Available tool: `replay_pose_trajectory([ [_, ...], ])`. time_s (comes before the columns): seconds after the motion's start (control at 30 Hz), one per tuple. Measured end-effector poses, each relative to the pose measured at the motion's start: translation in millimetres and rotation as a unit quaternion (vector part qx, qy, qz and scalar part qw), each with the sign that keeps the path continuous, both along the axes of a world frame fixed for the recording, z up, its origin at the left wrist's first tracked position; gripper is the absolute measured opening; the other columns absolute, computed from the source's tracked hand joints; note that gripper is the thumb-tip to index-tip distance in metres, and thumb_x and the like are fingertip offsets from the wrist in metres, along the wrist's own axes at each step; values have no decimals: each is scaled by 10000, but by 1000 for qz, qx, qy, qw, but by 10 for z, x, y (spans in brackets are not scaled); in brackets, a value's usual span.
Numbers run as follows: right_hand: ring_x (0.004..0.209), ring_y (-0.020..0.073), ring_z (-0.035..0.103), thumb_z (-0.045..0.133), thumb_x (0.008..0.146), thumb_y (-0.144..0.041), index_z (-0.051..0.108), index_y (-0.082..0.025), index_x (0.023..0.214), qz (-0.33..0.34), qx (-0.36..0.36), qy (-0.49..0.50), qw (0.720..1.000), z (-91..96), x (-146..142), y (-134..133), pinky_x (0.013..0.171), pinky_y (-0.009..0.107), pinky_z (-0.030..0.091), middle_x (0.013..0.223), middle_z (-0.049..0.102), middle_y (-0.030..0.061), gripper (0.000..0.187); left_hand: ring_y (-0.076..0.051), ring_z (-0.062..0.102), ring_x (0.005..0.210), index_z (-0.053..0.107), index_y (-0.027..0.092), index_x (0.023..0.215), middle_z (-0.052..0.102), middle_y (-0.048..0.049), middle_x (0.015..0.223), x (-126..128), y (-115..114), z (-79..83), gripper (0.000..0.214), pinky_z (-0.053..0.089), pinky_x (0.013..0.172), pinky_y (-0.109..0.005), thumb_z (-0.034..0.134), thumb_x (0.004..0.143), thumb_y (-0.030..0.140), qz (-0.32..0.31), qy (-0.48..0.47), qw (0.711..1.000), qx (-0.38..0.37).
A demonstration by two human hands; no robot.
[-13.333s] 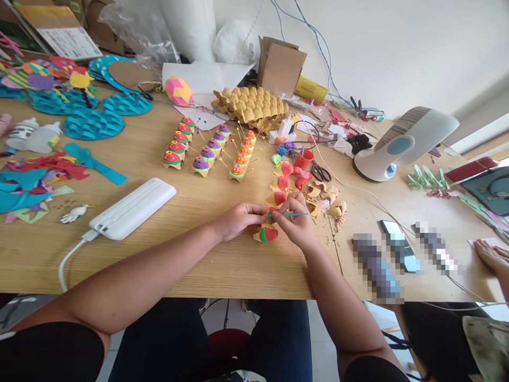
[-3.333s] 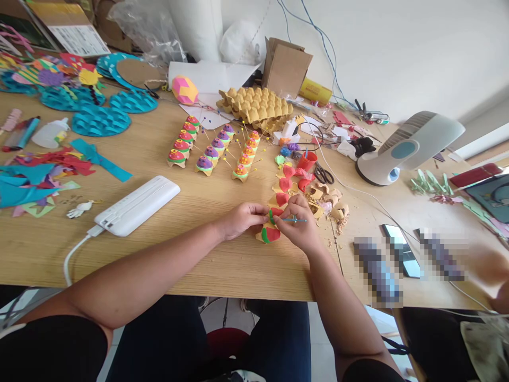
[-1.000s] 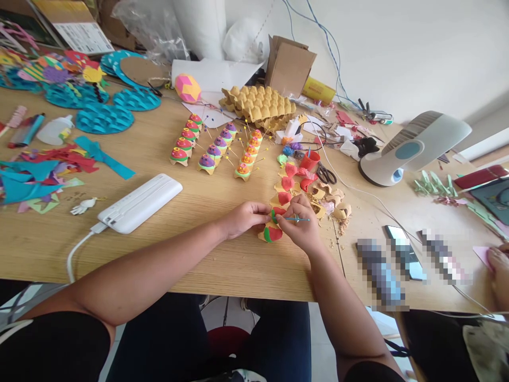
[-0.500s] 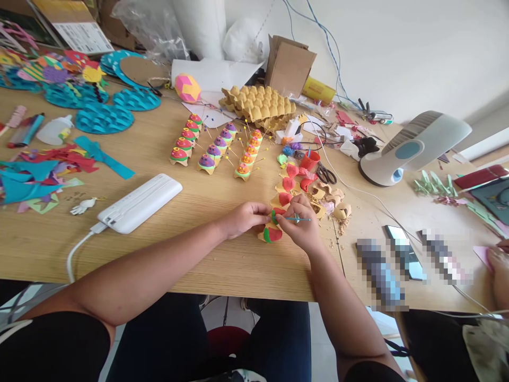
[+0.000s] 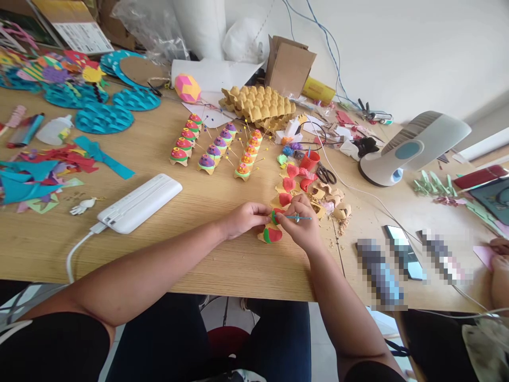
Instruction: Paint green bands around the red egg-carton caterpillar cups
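A strip of painted egg-carton cups (image 5: pixel 271 233), red and green, lies near the wooden table's (image 5: pixel 191 223) front edge. My left hand (image 5: pixel 242 217) has its fingers pinched on the strip's left side. My right hand (image 5: pixel 300 225) is closed on a thin blue paintbrush (image 5: pixel 299 217), whose tip touches a green-rimmed cup (image 5: pixel 275 214). Further red-painted cups (image 5: pixel 287 183) lie in a line just behind my hands.
Three rows of finished painted cups with pins (image 5: pixel 214 150) stand mid-table, with an egg tray (image 5: pixel 258 103) behind. A white power bank (image 5: pixel 139 201) lies left, scissors (image 5: pixel 326 174) and a red paint cup (image 5: pixel 310 159) right, a small fan (image 5: pixel 413 146) beyond. Another person's hand (image 5: pixel 499 265) is far right.
My hands stay on the cup strip and brush, with only slight shifts. The other person's hand at the far right has moved a little.
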State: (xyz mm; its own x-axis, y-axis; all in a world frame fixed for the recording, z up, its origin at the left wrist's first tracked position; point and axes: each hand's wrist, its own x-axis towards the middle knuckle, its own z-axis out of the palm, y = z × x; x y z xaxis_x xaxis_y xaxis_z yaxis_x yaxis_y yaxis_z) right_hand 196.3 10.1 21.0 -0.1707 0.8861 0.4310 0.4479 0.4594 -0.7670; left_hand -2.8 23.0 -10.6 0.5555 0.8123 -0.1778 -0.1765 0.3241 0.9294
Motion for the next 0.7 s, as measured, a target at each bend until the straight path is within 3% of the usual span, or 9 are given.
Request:
replay_pose_trajectory([
  [0.7,824,181,539,775,836,-231,550,-220,655,5,20,21,1000,-14,-9,-4,779,358,431,834,533,1,290,-112,570,637,818,125,928,710,-41,784,20,14,-80,317,427,605,-251,890,744,373,8,-19,1000,6],
])
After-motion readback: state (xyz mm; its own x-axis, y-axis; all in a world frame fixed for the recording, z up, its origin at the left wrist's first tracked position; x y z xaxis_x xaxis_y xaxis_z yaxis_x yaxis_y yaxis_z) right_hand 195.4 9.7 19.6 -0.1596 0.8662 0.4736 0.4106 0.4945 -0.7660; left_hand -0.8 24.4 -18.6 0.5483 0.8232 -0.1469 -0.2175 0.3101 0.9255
